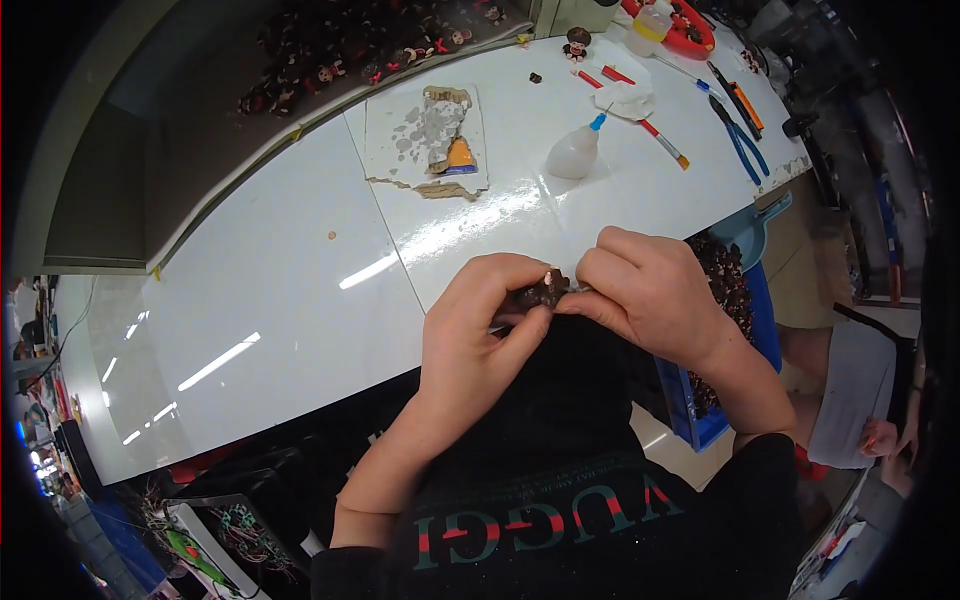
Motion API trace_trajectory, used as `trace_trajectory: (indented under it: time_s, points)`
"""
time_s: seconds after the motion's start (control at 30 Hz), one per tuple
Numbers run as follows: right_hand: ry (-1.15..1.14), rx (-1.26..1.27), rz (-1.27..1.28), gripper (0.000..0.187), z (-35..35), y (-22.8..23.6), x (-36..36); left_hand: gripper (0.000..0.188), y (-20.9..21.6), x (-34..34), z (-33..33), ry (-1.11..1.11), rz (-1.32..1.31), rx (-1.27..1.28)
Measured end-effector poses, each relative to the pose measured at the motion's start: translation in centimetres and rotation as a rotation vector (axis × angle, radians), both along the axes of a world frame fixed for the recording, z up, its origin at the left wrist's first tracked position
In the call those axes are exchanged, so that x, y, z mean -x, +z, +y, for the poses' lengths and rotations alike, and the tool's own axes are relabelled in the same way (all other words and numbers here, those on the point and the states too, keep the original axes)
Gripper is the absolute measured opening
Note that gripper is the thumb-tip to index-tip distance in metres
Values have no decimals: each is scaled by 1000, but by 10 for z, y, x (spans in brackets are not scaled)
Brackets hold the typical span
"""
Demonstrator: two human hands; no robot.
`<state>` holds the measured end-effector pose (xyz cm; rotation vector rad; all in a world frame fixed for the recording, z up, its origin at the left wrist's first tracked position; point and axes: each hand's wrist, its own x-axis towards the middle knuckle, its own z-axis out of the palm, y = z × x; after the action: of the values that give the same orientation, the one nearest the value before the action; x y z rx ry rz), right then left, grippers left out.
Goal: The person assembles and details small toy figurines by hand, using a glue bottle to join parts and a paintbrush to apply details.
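In the head view, a small dark brown piece (552, 287) with a pinkish patch is held up between both hands, over the near edge of the white bench (290, 310). The left hand (478, 325) curls around it, thumb and fingers closed on its left side and hiding much of it. The right hand (645, 290) is drawn in narrow, thumb and forefinger pinched together at the piece's right side; whatever sits between those tips is too small to tell.

Taking the piece as the clock's centre, a white squeeze bottle (572, 155) with a blue nozzle tip stands at 12 o'clock, the closest upright object beyond the hands. Further along that line stands a little brown-haired figure (577, 44). At 11 o'clock lies a torn, grey-smeared board (398, 140), and beyond it a recess (190, 170) holds a heap of dark figures (340, 50). At 1 o'clock are a red-handled brush (665, 145), a crumpled white tissue (630, 100) and, further off, a red tray (712, 42). Blue-handled pliers (745, 145) lie toward 2 o'clock, near the bench's edge. Below bench level, at 3 to 4 o'clock, a blue bin (765, 325) of dark pieces sits partly behind the right forearm.
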<state>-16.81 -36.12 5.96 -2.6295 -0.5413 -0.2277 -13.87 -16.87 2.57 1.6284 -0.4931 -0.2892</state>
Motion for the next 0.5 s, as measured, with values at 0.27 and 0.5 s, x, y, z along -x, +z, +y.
trace_trajectory:
  time_s: [0.27,0.5]
  points:
    - [-13,78,50,33,7,5,-1,27,-3,0,6,4,-76,-3]
    - [-10,64,46,32,11,5,-1,28,-5,0,10,0,-114,-6]
